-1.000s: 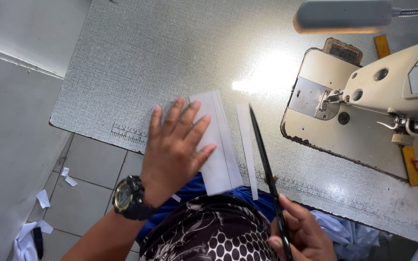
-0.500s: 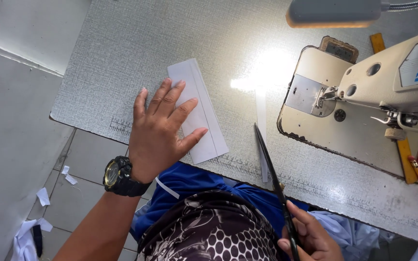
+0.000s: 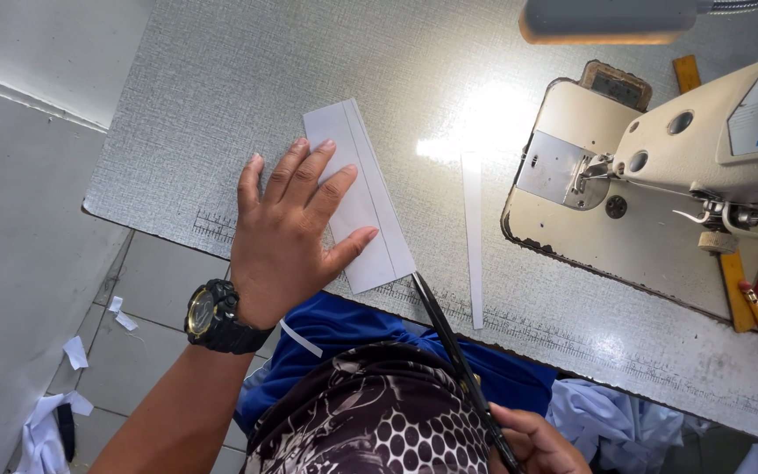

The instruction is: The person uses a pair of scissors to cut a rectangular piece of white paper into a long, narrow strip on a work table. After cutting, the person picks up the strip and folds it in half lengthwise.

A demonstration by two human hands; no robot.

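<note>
— Fingers first: the left hand point(image 3: 291, 233) lies flat and spread, palm down, pressing the lower left part of the white rectangular piece of fabric point(image 3: 360, 195) onto the grey textured tabletop point(image 3: 221, 79); it grips nothing.

— And the right hand point(image 3: 532, 443)?

— Clenched around the handles of the long black-bladed scissors point(image 3: 449, 347), down at the table's near edge. The blade tip sits right at the white piece's near corner, just beside the left thumb.

— So the thumb is the worry?

— I'd judge so. A cut begun at that corner runs close to the thumb, and the palm holds only one side, so the free right edge could lift or skew and the line wander.

— Anything else nearby?

— A narrow white strip point(image 3: 473, 237) lies loose between the piece and the cream sewing machine point(image 3: 660, 175); it overhangs nothing, but a sweep of the scissors could flick it off. White scraps point(image 3: 72, 351) already litter the tiled floor.
</note>
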